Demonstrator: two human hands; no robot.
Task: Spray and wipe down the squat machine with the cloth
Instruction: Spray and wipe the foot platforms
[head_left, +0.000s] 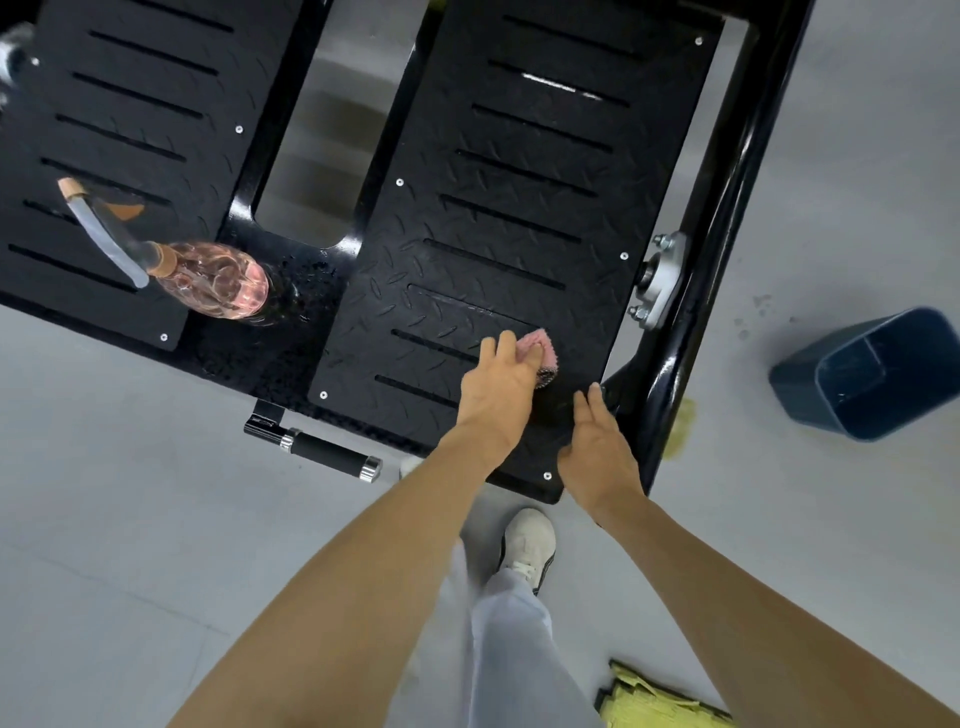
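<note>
So the person is bent over the squat machine (691, 291), working on the near end of the right-hand footplate (519, 171). The left hand (496, 397) has a small pink cloth (540, 347) bunched up under it, fingers curled round it and pressing it onto the black tread plate close to the near right corner. The right hand (597, 457) is just beside it over that same corner, fingers straight and close together, holding nothing; can't tell if it's actually touching the plate. The spray bottle (218, 283), clear and pinkish, is well off to the left, sitting at the near inner corner of the other footplate (130, 104), nobody touching it. There's a short black handle (327, 452) sticking out below the plates, a dark blue bin (800, 384) on the grey floor (130, 519) to the right, a yellow rag (654, 701) down by the person's feet, and one white shoe (527, 540) showing.
</note>
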